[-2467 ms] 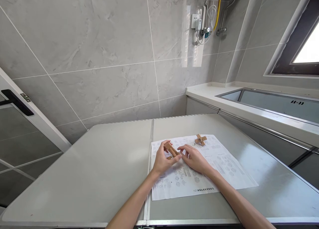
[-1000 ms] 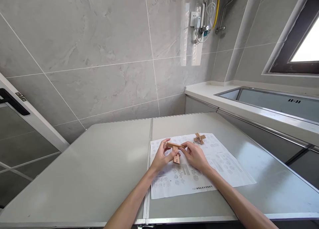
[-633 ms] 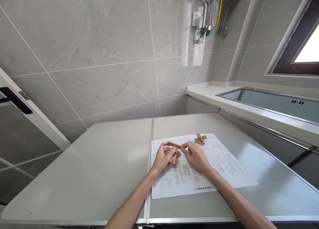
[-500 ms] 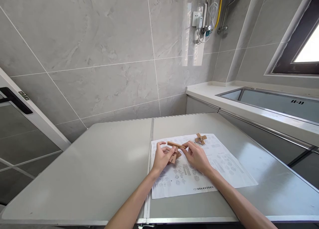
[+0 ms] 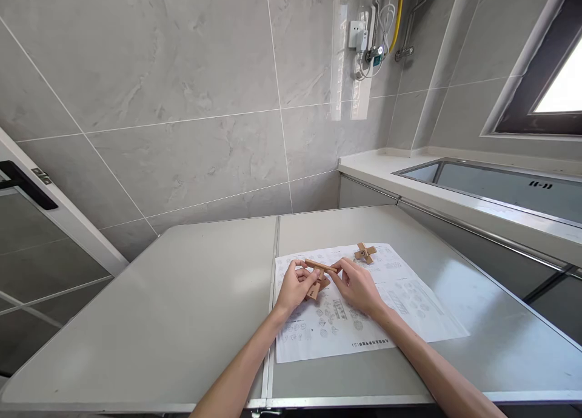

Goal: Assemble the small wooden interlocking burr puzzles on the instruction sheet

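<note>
My left hand (image 5: 294, 286) is closed around a few joined wooden puzzle pieces (image 5: 313, 292), one of them marked with a dark character. My right hand (image 5: 357, 283) pinches the right end of a thin wooden strip (image 5: 321, 265). The strip lies across the top of the held pieces, by my left fingertips; whether it is slotted into them I cannot tell. Beneath both hands a printed instruction sheet (image 5: 404, 312) with small diagrams is spread out. At its far edge lies a cross-shaped wooden piece (image 5: 365, 253), also marked, apart from my hands.
The sheet rests on a grey folding table (image 5: 191, 309) with a seam down its middle. On the right is a white counter (image 5: 368, 162) with a sink (image 5: 500, 184). A tiled wall (image 5: 204, 72) stands behind, and a door (image 5: 68, 205) is at left.
My left fingers have curled slightly closer around the wooden pieces and strip. My right hand keeps its pinch. The whole view has shifted very slightly.
</note>
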Demonstrator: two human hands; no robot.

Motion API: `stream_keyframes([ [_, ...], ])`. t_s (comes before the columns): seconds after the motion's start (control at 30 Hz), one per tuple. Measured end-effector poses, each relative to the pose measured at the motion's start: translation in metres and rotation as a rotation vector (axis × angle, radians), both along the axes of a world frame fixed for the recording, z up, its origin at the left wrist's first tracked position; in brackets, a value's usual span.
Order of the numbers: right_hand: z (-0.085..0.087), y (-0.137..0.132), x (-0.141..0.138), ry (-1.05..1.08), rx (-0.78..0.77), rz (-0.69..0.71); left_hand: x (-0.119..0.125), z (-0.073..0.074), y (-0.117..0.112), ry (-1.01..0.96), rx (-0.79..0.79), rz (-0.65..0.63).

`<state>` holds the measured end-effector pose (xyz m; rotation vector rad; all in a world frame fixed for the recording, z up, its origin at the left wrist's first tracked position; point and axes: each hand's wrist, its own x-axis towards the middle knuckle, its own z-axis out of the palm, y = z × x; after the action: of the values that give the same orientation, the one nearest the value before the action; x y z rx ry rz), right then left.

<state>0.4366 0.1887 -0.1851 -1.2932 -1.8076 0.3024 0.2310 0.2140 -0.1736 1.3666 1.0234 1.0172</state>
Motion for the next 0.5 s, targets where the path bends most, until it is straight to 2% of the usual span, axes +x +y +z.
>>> stream_keyframes([
  [0.17, -0.0008, 0.0003, 0.0002, -0.008, -0.001, -0.005, -0.0024, -0.0032, 0.0033, 0.01, 0.012, -0.03],
  [0.5, -0.0014, 0.0011, -0.0011, -0.014, -0.008, -0.013, -0.002, -0.0043, -0.0001, 0.064, 0.037, 0.003],
])
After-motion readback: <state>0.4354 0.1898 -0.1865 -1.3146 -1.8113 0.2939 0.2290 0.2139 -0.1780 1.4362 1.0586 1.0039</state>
